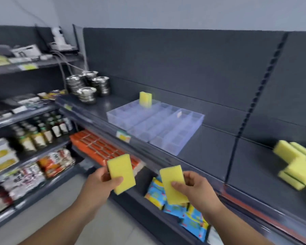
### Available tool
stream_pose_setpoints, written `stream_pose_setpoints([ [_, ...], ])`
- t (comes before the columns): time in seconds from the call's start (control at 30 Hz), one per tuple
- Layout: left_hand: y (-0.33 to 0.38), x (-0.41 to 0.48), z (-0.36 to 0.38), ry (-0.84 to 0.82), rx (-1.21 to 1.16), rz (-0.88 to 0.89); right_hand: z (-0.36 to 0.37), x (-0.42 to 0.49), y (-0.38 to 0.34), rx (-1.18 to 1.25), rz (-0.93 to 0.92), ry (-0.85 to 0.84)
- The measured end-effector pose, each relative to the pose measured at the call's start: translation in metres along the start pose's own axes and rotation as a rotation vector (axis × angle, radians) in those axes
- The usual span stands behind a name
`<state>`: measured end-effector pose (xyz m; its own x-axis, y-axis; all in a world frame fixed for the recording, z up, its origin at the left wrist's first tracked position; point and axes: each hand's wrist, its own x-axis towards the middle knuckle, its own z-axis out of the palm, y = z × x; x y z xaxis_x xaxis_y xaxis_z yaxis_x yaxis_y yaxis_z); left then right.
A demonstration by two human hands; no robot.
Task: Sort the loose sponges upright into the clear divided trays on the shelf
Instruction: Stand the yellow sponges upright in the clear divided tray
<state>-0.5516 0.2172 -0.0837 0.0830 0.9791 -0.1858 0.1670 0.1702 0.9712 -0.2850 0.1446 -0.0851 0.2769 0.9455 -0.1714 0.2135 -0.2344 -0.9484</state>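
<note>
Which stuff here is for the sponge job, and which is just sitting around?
For the job: left sponge in the left hand, right sponge in the right hand, trays, upright sponge already in one, sponge pile.

Just lying about: bowls, bottles, orange boxes, blue packets.

Nothing legible from where I stood. The price tag [123, 136] on the shelf edge below the clear trays [117, 119] was a yellow-white smear. The bottle labels [38, 139], blue packets [155, 193] and red-and-white packs [25, 179] carried print, all too blurred to read.
</note>
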Motion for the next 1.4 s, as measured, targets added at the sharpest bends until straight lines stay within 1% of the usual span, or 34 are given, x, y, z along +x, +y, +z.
stream_pose_setpoints([
  [0.1,-0.008,0.012,-0.039,0.074,-0.037,-0.038,0.040,0.030,-0.021,0.000,-0.022,-0.086],
  [0.2,-0.009,0.029,-0.060,0.136,-0.064,-0.052,0.065,0.059,-0.041,0.051,-0.042,-0.127],
  [0.3,-0.006,0.060,-0.077,0.166,-0.080,-0.036,0.086,0.096,-0.063,0.124,-0.069,-0.135],
  [0.53,0.043,0.169,-0.069,0.175,-0.046,0.042,0.087,0.207,-0.110,0.250,-0.128,-0.092],
  [0.63,0.071,0.219,-0.062,0.192,0.002,0.098,0.083,0.258,-0.131,0.293,-0.110,-0.043],
  [0.73,0.097,0.266,-0.055,0.206,0.050,0.146,0.075,0.299,-0.145,0.277,-0.116,-0.011],
  [0.87,0.122,0.325,-0.041,0.195,0.117,0.174,0.062,0.334,-0.151,0.177,-0.122,0.087],
  [0.97,0.139,0.364,-0.026,0.141,0.146,0.220,0.058,0.349,-0.149,0.095,-0.107,0.169],
  [1.13,0.148,0.431,-0.001,-0.065,0.076,0.258,0.060,0.371,-0.144,0.029,-0.069,0.257],
  [1.4,0.147,0.530,0.027,-0.424,0.164,0.289,0.089,0.400,-0.157,0.132,-0.018,0.424],
])
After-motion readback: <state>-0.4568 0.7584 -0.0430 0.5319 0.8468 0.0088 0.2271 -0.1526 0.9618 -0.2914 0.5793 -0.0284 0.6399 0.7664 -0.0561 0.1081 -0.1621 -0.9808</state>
